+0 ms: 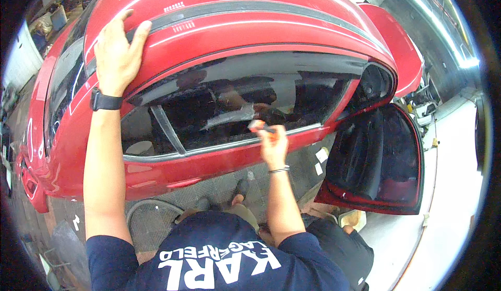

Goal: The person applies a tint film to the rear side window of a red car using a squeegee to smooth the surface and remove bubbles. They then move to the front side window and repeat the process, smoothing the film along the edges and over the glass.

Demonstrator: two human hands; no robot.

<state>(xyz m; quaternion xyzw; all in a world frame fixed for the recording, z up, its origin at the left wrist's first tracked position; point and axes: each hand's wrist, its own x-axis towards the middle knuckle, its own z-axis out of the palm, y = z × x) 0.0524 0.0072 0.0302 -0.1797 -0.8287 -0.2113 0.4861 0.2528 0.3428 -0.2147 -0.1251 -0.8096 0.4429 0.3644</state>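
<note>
A red car (219, 173) fills the middle of the head view, with a dark tinted rear side window (302, 90) facing me. My left hand (117, 58) lies open on the red roof edge above the window's left end, fingers spread. My right hand (275, 147) is closed around a small orange-and-black scraper-like tool (257, 126). The tool's head is at the lower middle of the glass, beside a whitish smear (232, 117); whether it touches cannot be made out. A small fixed pane (148, 134) sits left of the window divider.
An open car door (378, 158) juts toward me on the right. Farther right, a raised red panel (399, 48) stands beyond the roof. Below lies a tiled floor (203, 194) with a hose (138, 205) and pale scraps (321, 160). A black-covered object (344, 246) stands by my right elbow.
</note>
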